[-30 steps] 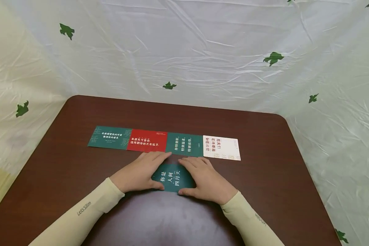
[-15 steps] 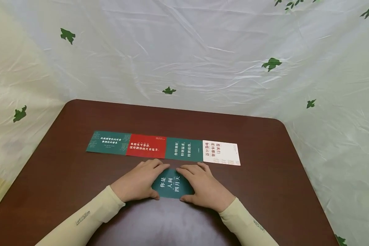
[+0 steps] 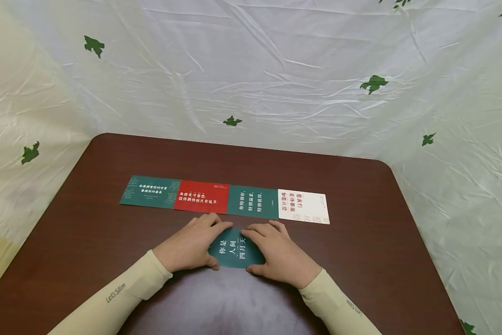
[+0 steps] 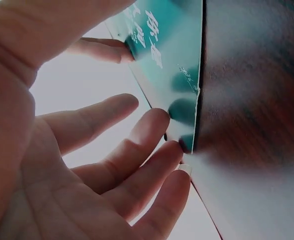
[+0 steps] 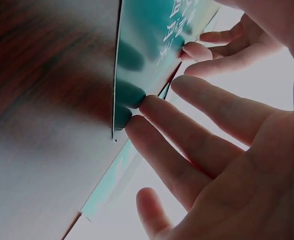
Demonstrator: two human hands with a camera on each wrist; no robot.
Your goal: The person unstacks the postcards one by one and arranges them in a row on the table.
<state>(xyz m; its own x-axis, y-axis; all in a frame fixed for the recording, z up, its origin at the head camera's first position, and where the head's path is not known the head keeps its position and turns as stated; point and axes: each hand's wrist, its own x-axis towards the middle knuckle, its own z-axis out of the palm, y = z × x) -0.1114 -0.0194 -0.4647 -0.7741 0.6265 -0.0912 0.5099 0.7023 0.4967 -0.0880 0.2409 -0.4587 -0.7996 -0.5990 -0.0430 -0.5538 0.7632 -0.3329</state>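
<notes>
A teal card [image 3: 232,249] with white Chinese characters lies at the near side of the table, with its ends covered by the hands. My left hand [image 3: 190,245] rests over its left end, and my right hand [image 3: 282,253] over its right end. On both hands the thumb is at the near edge and the other fingertips are by the far edge. In the left wrist view, fingertips [image 4: 154,120] stand right at the edge of the teal card [image 4: 159,45], fingers gently bent. In the right wrist view, long, nearly straight fingers [image 5: 171,130] touch the card [image 5: 147,50].
Beyond the hands runs a row of cards, edge to edge: a teal card [image 3: 150,191], a red card [image 3: 201,197], another teal card [image 3: 252,201] and a white card [image 3: 304,206]. They lie on a dark brown table [image 3: 359,260]. White curtains [image 3: 276,70] with green leaf shapes surround it.
The far fingertips of both hands have drawn back a little toward me, away from the row. The near teal card and the row keep their places; the head view has shifted slightly.
</notes>
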